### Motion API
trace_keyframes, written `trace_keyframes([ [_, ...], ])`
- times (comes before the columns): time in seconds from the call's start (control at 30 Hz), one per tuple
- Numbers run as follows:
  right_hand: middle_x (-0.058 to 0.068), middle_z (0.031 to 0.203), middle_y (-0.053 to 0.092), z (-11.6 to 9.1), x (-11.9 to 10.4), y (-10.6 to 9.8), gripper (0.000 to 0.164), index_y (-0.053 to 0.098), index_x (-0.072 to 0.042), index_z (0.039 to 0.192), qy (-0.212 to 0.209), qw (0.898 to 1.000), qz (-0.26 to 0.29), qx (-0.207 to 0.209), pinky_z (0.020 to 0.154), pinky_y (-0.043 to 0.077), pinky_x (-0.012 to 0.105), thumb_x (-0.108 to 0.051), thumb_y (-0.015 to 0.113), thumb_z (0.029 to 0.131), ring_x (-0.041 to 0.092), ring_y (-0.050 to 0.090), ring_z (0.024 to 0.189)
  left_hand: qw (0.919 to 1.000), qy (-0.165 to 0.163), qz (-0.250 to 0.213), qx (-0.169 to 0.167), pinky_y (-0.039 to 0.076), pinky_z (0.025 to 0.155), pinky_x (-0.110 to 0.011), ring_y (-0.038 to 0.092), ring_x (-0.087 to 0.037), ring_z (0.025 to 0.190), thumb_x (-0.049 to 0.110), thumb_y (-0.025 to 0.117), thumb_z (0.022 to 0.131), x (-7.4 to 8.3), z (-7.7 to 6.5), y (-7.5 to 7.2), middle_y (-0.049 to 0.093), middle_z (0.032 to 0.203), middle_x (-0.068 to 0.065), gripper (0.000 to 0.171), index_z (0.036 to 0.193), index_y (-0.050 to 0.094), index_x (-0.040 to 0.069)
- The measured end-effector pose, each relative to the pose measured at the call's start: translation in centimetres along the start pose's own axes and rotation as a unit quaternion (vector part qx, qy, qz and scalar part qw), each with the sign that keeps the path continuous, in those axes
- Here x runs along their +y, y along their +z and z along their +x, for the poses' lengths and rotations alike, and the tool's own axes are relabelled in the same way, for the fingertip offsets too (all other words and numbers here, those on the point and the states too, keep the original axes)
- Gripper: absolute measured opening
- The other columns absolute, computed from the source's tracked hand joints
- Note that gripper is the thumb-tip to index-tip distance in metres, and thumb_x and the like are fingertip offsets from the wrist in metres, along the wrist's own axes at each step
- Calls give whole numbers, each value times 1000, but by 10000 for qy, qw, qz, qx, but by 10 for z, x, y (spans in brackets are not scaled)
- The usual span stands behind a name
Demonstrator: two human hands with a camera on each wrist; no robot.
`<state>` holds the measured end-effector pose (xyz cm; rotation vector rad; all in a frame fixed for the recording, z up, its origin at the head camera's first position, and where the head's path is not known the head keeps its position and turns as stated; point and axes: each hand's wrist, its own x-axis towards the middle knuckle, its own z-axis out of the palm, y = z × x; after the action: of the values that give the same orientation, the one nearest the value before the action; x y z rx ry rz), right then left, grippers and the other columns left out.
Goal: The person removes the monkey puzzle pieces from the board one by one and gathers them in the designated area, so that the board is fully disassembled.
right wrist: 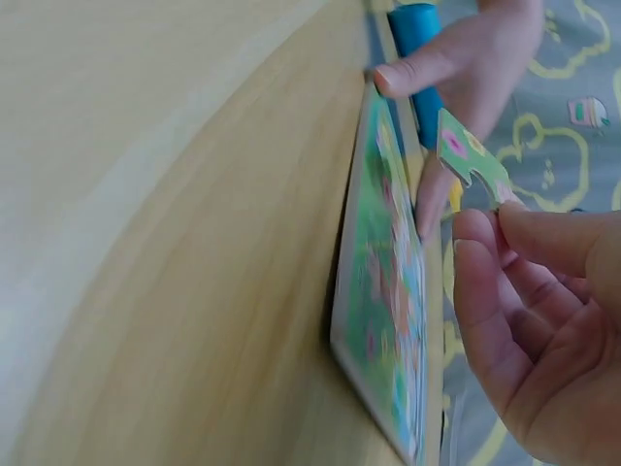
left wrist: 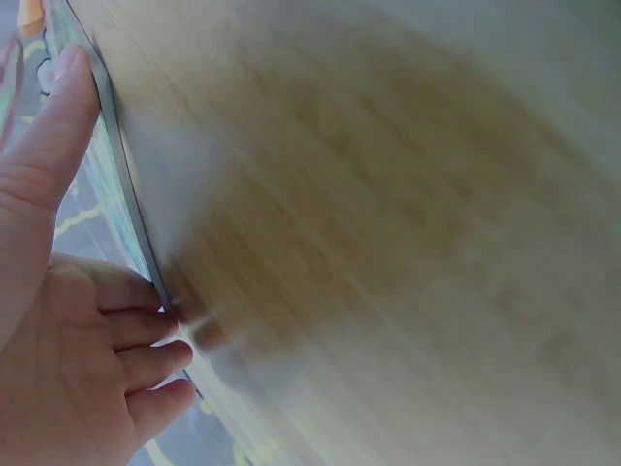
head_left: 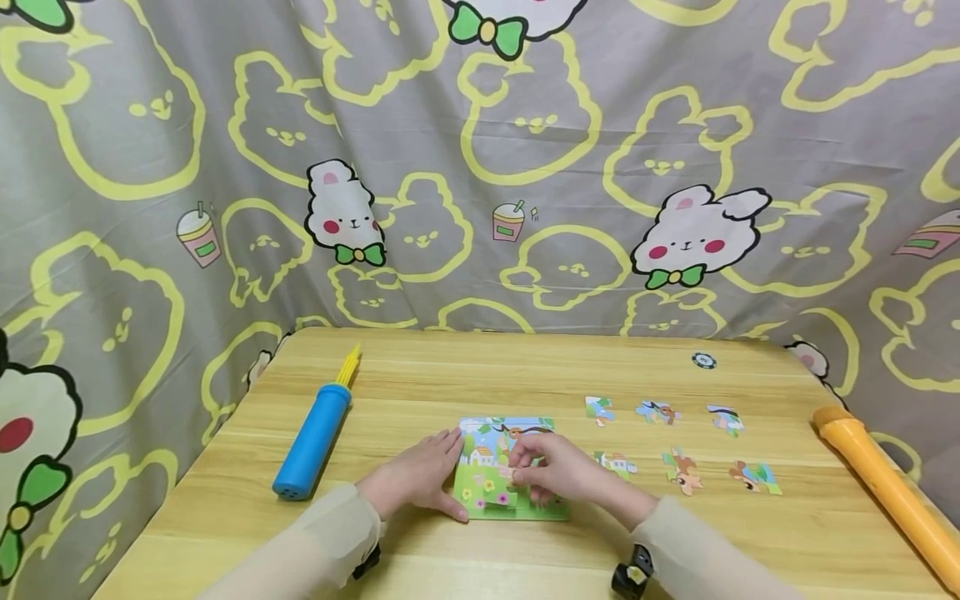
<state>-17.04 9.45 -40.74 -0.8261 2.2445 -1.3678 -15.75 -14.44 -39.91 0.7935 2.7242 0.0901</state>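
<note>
A flat square picture puzzle board (head_left: 551,514), printed with a house, flowers and grass, lies on the table before me. Against its left edge rests my left hand (head_left: 422,473), thumb at the near corner and fingers stretched along the side. Between thumb and fingertips my right hand (head_left: 558,471) pinches a green puzzle piece (right wrist: 466,153) with pink and yellow flowers. In the right wrist view this piece is raised above the board, tilted. The right hand covers part of the board's picture in the head view.
Several loose puzzle pieces (head_left: 682,471) lie in two rows right of the board. A blue hand pump (head_left: 313,442) with a yellow nozzle is at the left, an orange tube-like object (head_left: 888,500) at the right edge. A round chip (head_left: 704,361) sits far back, before a patterned curtain (head_left: 442,125).
</note>
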Motion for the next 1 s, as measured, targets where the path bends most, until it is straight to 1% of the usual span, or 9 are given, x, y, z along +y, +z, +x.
trace_keyframes([
  [0.2, 8, 77, 59, -29, 12, -21, 5, 62, -4, 87, 240, 9995, 146, 135, 50, 54, 28, -7, 65, 85, 18, 58, 57, 10000, -40, -18, -39, 21, 108, -41, 21, -33, 134, 63, 65, 68, 1, 0, 0, 21, 147, -21, 108, 141, 27, -7],
  [0.3, 9, 74, 60, -45, 22, -33, 6, 62, -2, 87, 361, 9990, 182, 195, 49, 52, 26, -7, 65, 84, 15, 57, 57, 10000, -48, -44, -46, 21, 108, -41, 21, -34, 134, 63, 66, 68, 1, 0, 0, 21, 147, -21, 108, 141, 28, -7],
  [0.43, 10, 70, 60, -67, 35, -47, 8, 62, -1, 86, 530, 9982, 244, 134, 46, 48, 19, -9, 64, 86, 12, 54, 54, 9999, -63, -63, -66, 21, 108, -41, 21, -33, 134, 63, 66, 68, 1, -1, 0, 21, 147, -21, 108, 141, 27, -6],
  [0.6, 7, 68, 60, -89, 48, -59, 10, 62, -3, 84, 686, 9975, 152, -11, 44, 45, 16, -13, 63, 87, 9, 54, 52, 9999, -67, -77, -61, 20, 109, -41, 21, -33, 134, 63, 65, 68, 0, 0, 0, 21, 148, -21, 108, 141, 27, -6],
  [0.73, 5, 67, 60, -101, 54, -65, 11, 61, -3, 83, 629, 9978, 91, -162, 43, 43, 15, -13, 62, 88, 8, 53, 51, 10000, -60, -14, -61, 20, 109, -41, 20, -33, 134, 64, 64, 68, -1, 1, 1, 20, 148, -20, 108, 142, 26, -6],
  [1.0, 2, 65, 59, -115, 55, -66, 11, 60, -1, 81, 633, 9963, 321, -481, 43, 42, 15, -10, 61, 88, 6, 50, 50, 10000, -18, -30, -42, 20, 108, -42, 21, -34, 134, 64, 65, 68, 0, 0, 1, 21, 147, -21, 108, 141, 27, -7],
])
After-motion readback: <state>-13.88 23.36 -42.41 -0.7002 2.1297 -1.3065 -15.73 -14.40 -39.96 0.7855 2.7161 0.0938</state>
